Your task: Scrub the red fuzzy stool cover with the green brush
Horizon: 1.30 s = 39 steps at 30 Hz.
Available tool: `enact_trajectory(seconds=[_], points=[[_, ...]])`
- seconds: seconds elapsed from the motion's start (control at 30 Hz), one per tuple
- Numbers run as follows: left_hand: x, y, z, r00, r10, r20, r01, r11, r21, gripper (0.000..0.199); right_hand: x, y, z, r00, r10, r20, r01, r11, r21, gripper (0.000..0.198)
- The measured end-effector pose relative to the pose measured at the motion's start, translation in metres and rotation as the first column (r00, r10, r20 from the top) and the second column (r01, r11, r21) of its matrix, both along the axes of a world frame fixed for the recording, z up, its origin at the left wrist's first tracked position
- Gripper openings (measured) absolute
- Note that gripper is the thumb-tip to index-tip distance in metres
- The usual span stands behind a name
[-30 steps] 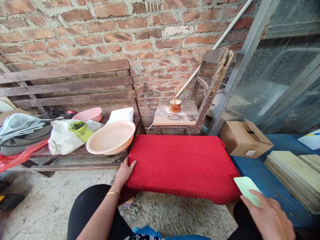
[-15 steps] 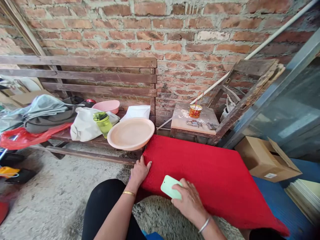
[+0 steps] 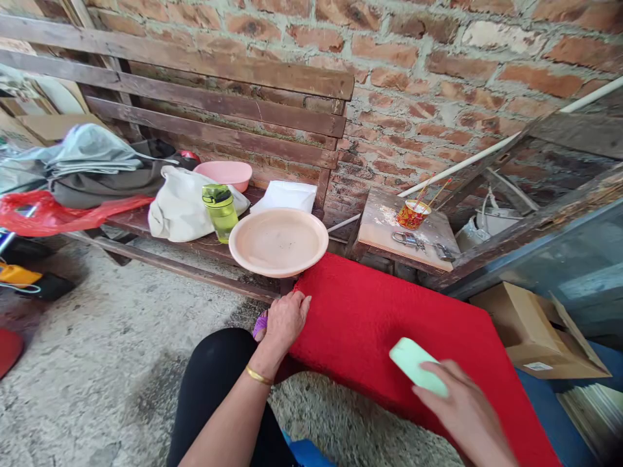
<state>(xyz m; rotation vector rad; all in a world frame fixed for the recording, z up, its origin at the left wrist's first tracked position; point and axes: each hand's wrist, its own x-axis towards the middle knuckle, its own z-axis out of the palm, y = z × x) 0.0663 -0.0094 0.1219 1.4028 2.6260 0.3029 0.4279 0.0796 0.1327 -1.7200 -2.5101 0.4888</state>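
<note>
A red cloth (image 3: pixel 389 318) covers a long low surface in front of me. My left hand (image 3: pixel 287 318) is at its left end, fingers curled over the edge and gripping the cloth. Blurred by motion, my right hand (image 3: pixel 462 402) holds a mint-green flat oblong piece (image 3: pixel 413 363) with rounded corners above the cloth's front part. The piece's underside is hidden, so its kind is unclear. Just beyond my left hand, a round pale pink basin (image 3: pixel 280 243) rests on the end of the wooden bench.
On the bench (image 3: pixel 233 71) are a green bottle (image 3: pixel 221 217), a white bag (image 3: pixel 178 204), a pink bowl (image 3: pixel 226 174) and a white packet (image 3: pixel 285 196). A small table (image 3: pixel 377 227) holds a patterned cup (image 3: pixel 411 215) and padlocks (image 3: pixel 409 240). A cardboard box (image 3: pixel 525 324) stands right.
My right hand has moved right along the cloth with the mint-green piece. My left hand's fingers have curled in at the cloth's edge. The camera view has shifted and tilted.
</note>
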Motion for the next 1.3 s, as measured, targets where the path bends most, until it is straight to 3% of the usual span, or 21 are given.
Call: enact_trajectory(seconds=[0.13,0.23,0.33,0.47,0.57,0.67,0.77,0.87,0.97,1.07,1.17,1.23,1.3], points=[[0.000,0.000,-0.001,0.999,0.010,0.044,-0.009,1.000,-0.029,0.034,-0.148,-0.035,0.003,0.946,0.324,-0.030,-0.326,0.941,-0.091,0.030],[0.004,0.001,-0.003,0.999,-0.018,0.038,0.021,0.998,-0.067,0.033,-0.180,-0.039,-0.001,0.914,0.403,-0.041,-0.405,0.909,-0.095,0.032],[0.010,0.002,-0.006,0.996,-0.078,0.029,0.081,0.993,-0.090,0.032,-0.130,-0.015,-0.004,0.952,0.305,-0.013,-0.305,0.945,-0.119,0.036],[0.017,0.003,-0.010,0.983,-0.176,0.046,0.179,0.982,-0.062,0.029,0.007,0.027,-0.004,0.994,-0.052,0.098,0.066,0.987,-0.149,0.043],[0.019,0.000,-0.011,0.977,-0.204,0.065,0.209,0.975,-0.071,0.025,0.098,0.042,-0.002,0.907,-0.300,0.295,0.324,0.945,-0.038,0.047],[0.019,-0.003,-0.008,0.976,-0.209,0.061,0.215,0.970,-0.115,0.026,0.126,0.044,0.002,0.838,-0.393,0.379,0.381,0.918,0.111,0.052],[0.019,-0.005,-0.004,0.976,-0.211,0.058,0.217,0.965,-0.146,0.026,0.073,0.043,0.008,0.916,-0.272,0.294,0.242,0.961,0.133,0.051],[0.016,-0.006,-0.003,0.977,-0.204,0.070,0.212,0.966,-0.149,0.026,-0.033,0.037,0.012,0.995,-0.013,0.103,0.010,0.999,0.036,0.044],[0.009,-0.007,-0.003,0.981,-0.175,0.085,0.185,0.975,-0.124,0.026,-0.139,0.022,0.008,0.976,0.216,-0.023,-0.215,0.976,0.033,0.036],[0.002,-0.009,-0.002,0.988,-0.132,0.076,0.140,0.985,-0.100,0.027,-0.204,0.015,-0.003,0.948,0.313,-0.064,-0.312,0.950,0.021,0.036],[0.000,-0.010,0.001,0.991,-0.115,0.066,0.121,0.987,-0.103,0.027,-0.206,0.030,-0.013,0.957,0.285,-0.061,-0.286,0.958,-0.010,0.036],[0.001,-0.010,0.002,0.990,-0.129,0.065,0.135,0.985,-0.105,0.026,-0.172,0.049,-0.014,0.982,0.184,-0.031,-0.185,0.982,-0.029,0.035],[0.003,-0.010,0.003,0.986,-0.151,0.068,0.157,0.983,-0.099,0.026,-0.115,0.068,-0.008,0.999,0.032,0.018,-0.032,0.999,-0.032,0.035]])
